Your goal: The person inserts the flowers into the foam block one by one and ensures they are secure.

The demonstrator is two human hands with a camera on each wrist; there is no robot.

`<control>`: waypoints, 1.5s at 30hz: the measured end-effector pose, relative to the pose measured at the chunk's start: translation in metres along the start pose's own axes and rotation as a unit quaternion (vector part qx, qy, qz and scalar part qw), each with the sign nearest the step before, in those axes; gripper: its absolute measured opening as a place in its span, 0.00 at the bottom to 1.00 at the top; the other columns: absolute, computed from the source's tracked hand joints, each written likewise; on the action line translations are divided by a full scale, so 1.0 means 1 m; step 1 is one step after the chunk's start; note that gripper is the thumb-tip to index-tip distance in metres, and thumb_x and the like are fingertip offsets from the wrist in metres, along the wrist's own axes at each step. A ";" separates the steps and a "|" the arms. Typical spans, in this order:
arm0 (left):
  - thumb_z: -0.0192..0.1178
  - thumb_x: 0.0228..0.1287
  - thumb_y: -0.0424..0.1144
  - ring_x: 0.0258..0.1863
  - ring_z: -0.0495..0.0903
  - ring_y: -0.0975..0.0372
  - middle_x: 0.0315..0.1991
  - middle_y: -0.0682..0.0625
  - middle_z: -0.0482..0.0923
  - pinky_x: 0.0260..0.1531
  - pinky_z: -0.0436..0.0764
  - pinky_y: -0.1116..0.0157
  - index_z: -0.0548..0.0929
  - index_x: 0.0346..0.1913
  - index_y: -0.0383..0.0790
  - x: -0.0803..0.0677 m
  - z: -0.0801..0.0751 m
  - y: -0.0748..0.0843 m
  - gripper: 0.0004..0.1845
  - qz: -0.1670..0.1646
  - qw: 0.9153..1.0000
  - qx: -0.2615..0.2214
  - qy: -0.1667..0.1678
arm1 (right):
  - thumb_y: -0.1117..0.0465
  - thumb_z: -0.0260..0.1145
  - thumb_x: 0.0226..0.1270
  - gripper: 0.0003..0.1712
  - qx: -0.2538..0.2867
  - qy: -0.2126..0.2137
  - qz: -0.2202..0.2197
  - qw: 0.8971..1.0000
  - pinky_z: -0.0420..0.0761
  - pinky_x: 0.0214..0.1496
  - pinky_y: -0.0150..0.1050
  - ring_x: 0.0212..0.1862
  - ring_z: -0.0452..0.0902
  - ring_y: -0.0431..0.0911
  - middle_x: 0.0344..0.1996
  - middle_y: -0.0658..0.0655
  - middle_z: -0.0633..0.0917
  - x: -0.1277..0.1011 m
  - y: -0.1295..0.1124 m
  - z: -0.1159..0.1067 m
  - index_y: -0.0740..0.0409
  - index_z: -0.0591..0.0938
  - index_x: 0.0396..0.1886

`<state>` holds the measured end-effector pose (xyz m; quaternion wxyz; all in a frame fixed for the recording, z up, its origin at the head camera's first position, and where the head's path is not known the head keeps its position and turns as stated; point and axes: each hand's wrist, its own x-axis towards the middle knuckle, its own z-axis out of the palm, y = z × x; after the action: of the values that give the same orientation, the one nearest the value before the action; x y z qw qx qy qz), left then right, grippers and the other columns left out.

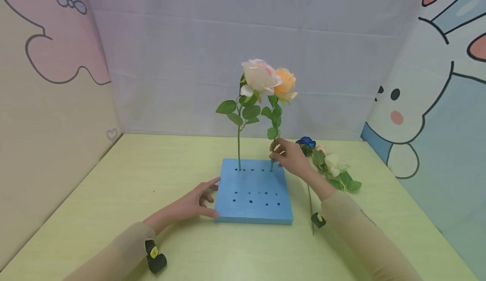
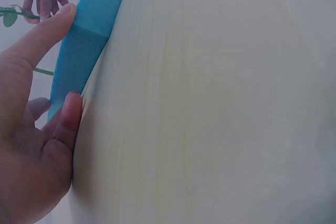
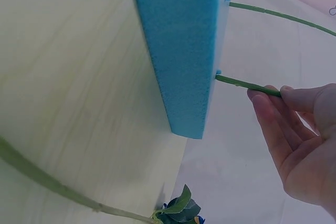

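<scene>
Biggest first: the pale yellow table (image 1: pixel 212 251), with the blue board (image 1: pixel 247 182) flat on it. Pale pink rose (image 1: pixel 259 76) upright, stem in the board's far row. Orange rose (image 1: pixel 285 83) to its right, also upright, stem foot at the same row near the far right corner; depth in the hole can't be told.

Loose flowers lie right of the board, incl. 1 white rose (image 1: pixel 336 164) and 1 blue rose (image 1: pixel 306 142).

Left hand (image 1: pixel 197 200): fingers spread, not clasping, touching the board's left edge, thumb at the near corner. Right hand (image 1: pixel 290 156): thumb and fingers pinch the orange rose's stem (image 3: pixel 247 85) low, just above the board.

Doing it well, my judgement: low pinch is right, less bend in the stem. Push straight down along the stem, not sideways, else the hole may widen and the flower lean. Left hand should brace firmly, since foam-like board looks light and could slide. Mind the 2 blooms, nearly overlapping in the head view; watch for leaf snags. Before release, test with a light tug.

Smallest: the holes (image 1: pixel 250 201), dark dots in rows.
</scene>
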<state>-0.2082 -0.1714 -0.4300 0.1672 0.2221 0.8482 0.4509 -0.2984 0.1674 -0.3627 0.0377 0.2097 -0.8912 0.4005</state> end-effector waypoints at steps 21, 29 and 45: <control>0.74 0.54 0.48 0.54 0.70 0.56 0.70 0.42 0.63 0.47 0.74 0.70 0.50 0.79 0.51 0.001 -0.002 0.000 0.55 -0.001 1.000 0.001 0.000 | 0.66 0.64 0.69 0.03 0.007 -0.010 -0.001 1.000 0.86 0.31 0.42 0.38 0.88 0.59 0.36 0.66 0.88 0.001 0.002 -0.002 0.63 0.79 0.37; 0.74 0.54 0.49 0.54 0.70 0.56 0.70 0.43 0.64 0.47 0.74 0.69 0.50 0.79 0.51 0.002 -0.001 -0.001 0.55 -0.005 1.000 0.005 0.002 | 0.66 0.64 0.68 0.04 0.013 -0.007 0.004 1.000 0.86 0.33 0.41 0.38 0.88 0.58 0.36 0.66 0.88 -0.004 0.002 -0.003 0.64 0.79 0.37; 0.74 0.54 0.48 0.54 0.70 0.56 0.70 0.42 0.63 0.47 0.74 0.70 0.50 0.79 0.51 0.001 -0.001 0.001 0.55 -0.007 1.000 0.006 0.001 | 0.63 0.66 0.68 0.07 0.011 0.005 0.005 1.000 0.85 0.32 0.39 0.38 0.88 0.57 0.35 0.64 0.88 -0.008 0.002 -0.002 0.63 0.79 0.33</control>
<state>-0.2095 -0.1712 -0.4288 0.1679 0.2167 0.8525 0.4451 -0.2923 0.1732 -0.3649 0.0375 0.2041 -0.8874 0.4117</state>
